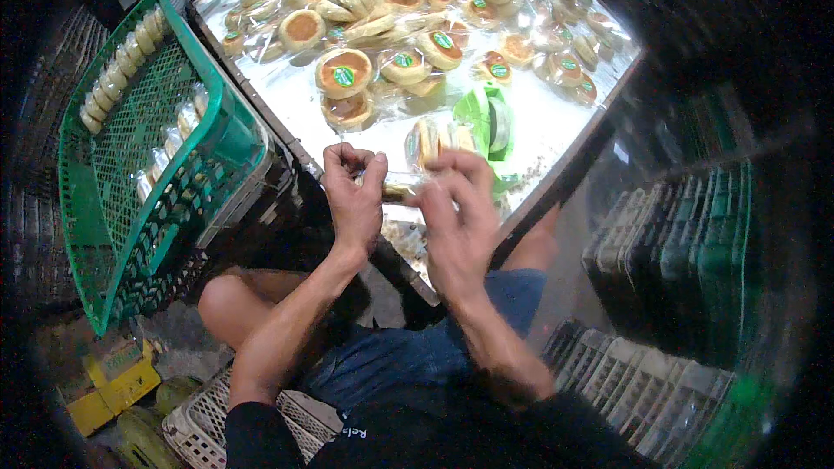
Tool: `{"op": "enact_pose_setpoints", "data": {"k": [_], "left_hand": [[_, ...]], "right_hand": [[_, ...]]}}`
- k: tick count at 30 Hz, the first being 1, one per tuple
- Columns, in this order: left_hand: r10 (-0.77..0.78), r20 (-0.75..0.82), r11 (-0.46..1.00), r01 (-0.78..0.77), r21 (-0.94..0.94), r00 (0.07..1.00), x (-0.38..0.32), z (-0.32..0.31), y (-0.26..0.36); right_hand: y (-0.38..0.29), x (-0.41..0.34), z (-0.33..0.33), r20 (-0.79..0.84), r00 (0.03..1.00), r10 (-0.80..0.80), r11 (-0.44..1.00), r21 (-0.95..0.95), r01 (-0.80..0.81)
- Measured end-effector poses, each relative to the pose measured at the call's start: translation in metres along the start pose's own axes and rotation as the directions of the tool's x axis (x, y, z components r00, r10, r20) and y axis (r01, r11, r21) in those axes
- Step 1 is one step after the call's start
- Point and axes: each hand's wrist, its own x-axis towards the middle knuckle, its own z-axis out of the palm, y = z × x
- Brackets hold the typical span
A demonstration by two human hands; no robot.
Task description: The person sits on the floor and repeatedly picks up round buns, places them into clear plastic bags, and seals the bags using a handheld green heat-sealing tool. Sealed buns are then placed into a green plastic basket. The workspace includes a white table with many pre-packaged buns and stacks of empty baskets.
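Note:
Near the table's front corner, my left hand (355, 198) pinches a clear plastic wrapper (399, 187) between thumb and curled fingers. The wrapper's contents are mostly hidden. My right hand (456, 215) is blurred, its fingertips at the wrapper's other end; whether they grip it cannot be made out. Just beyond the hands, a few wrapped round cakes (427, 142) stand on edge. Beside them is a bright green tape dispenser (481, 118) with a roll in it. Farther back, several flat round cakes (343, 71) in clear bags, many with green stickers, lie piled.
The white tabletop (273, 94) has dark edges and crumbs near its front corner. At left, a green plastic basket (215, 104) holds rows of wrapped cakes (124, 68). Stacked crates (677, 228) stand at right, with more crates (638, 378) lower down. A yellow-banded box (114, 397) sits lower left.

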Motion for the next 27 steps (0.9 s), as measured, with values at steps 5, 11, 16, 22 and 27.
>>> {"op": "enact_pose_setpoints", "data": {"k": [5, 11, 16, 22, 27], "left_hand": [[0.163, 0.04, 0.986, -0.163, 0.013, 0.986, -0.014, -0.011, 0.017], [0.172, 0.44, 0.976, -0.091, -0.199, 0.881, 0.0, -0.027, 0.043], [-0.291, 0.581, 0.502, 0.638, -0.584, 0.76, 0.021, -0.033, 0.037], [-0.225, 0.372, 0.97, 0.241, 0.003, 0.901, 0.043, -0.017, 0.004], [-0.36, 0.523, 0.931, 0.258, 0.258, 0.773, 0.039, 0.011, -0.017]], "right_hand": [[0.011, 0.009, 0.022, 0.106, 0.955, 0.278, 0.941, 0.172, -0.293], [0.021, 0.01, -0.009, 0.631, 0.567, 0.53, 0.572, 0.227, -0.788], [0.009, 0.029, 0.014, 0.336, 0.849, 0.408, 0.766, 0.379, -0.519], [0.046, 0.071, -0.017, 0.111, 0.985, -0.134, 0.884, -0.435, 0.169], [0.085, 0.16, -0.038, 0.143, 0.983, -0.11, 0.717, -0.674, 0.179]]}}
